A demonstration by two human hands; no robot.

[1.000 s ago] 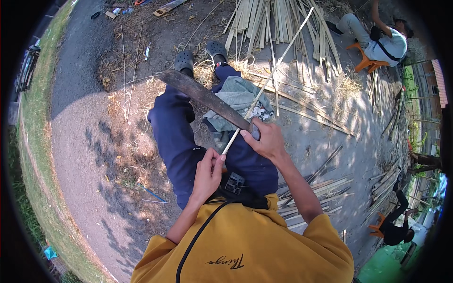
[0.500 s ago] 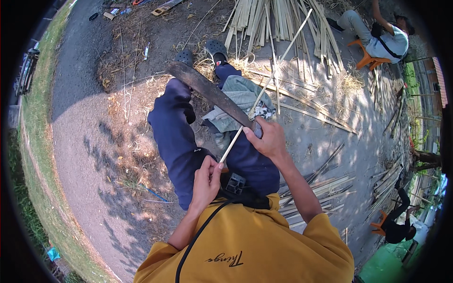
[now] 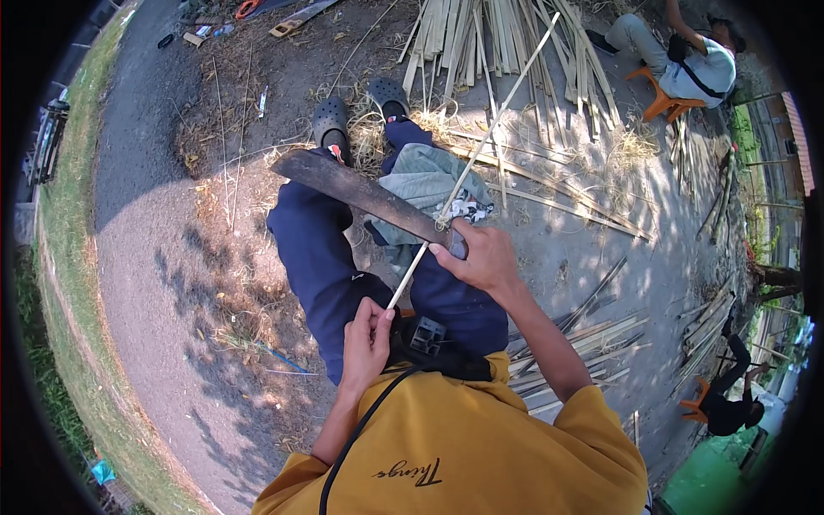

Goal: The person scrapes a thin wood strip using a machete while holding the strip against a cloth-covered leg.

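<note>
My right hand (image 3: 483,258) grips the handle of a long dark machete (image 3: 360,193), whose blade points up and to the left across my knees. My left hand (image 3: 368,341) pinches the near end of a thin pale bamboo strip (image 3: 481,146) that runs up and to the right, crossing under the blade near its handle. A grey-green cloth (image 3: 425,184) lies over my right thigh beneath the strip. I sit in dark blue trousers and grey clogs (image 3: 331,122).
A heap of split bamboo slats (image 3: 506,43) lies ahead, with more strips (image 3: 592,335) on the ground to my right. One person sits on an orange stool (image 3: 661,94) at the top right, another person (image 3: 730,403) at the lower right. Grass (image 3: 51,360) borders the left.
The bamboo strip has slid toward me through the blade. My left hand pulled back closer to my body, and the machete shifted slightly.
</note>
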